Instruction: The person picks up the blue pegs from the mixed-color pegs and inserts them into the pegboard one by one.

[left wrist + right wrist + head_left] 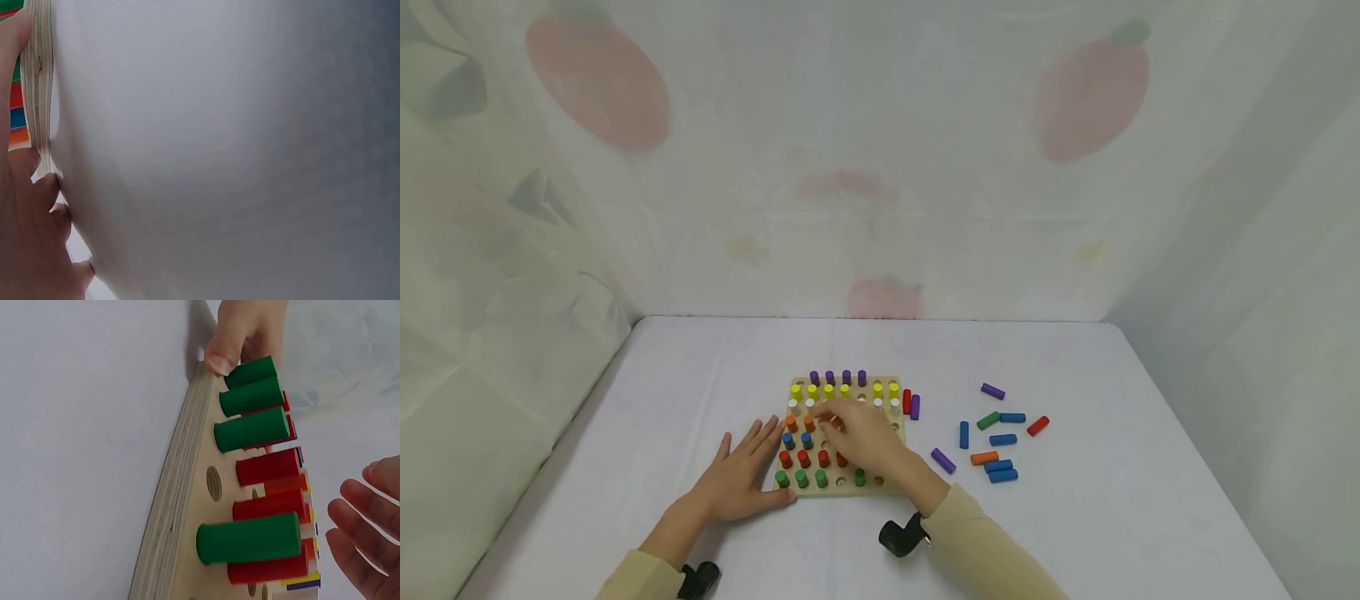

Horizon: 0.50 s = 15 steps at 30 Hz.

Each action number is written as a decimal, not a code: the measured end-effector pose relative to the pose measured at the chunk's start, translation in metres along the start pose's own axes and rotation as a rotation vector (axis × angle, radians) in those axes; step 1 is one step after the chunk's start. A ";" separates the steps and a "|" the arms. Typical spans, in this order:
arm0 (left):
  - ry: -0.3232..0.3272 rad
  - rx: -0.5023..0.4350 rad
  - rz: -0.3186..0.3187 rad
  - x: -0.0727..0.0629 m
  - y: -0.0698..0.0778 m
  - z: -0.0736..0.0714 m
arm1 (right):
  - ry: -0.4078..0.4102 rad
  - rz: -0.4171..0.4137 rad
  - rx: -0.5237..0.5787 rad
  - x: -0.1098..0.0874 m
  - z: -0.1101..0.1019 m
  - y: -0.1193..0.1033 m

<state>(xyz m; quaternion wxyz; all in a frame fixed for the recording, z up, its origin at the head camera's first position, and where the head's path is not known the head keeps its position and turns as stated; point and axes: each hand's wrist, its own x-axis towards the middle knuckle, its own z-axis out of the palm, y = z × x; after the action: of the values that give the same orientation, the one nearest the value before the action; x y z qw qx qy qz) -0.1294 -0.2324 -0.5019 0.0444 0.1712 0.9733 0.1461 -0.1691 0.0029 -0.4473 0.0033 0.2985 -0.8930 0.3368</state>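
Note:
A wooden pegboard lies on the white table, with rows of upright purple, yellow, white, orange, blue, red and green pegs. My left hand rests at its left side, fingers extended and the thumb touching the front left corner, as the left wrist view also shows. Over the middle of the board is my right hand, its fingertips near the white and orange rows and hiding some pegs. In the right wrist view its fingers are loosely bent, with no peg visible among them. A green peg stands apart beyond an empty hole.
Loose pegs lie right of the board: several blue ones, an orange peg, a green peg, red pegs and purple pegs. A red peg and a purple one lie close to the board's right edge.

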 end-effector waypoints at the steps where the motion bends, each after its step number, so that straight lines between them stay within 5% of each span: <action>1: 0.000 0.000 0.000 0.000 0.000 0.000 | 0.012 -0.006 0.003 -0.001 -0.001 0.001; 15: -0.012 -0.004 -0.002 -0.001 0.000 -0.001 | 0.139 -0.017 0.026 -0.021 -0.025 0.020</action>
<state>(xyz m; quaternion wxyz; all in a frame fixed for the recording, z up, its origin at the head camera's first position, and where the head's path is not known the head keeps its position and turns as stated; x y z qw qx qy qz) -0.1282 -0.2332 -0.5013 0.0508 0.1712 0.9729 0.1472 -0.1669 0.0406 -0.4445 0.0642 0.2818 -0.8837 0.3682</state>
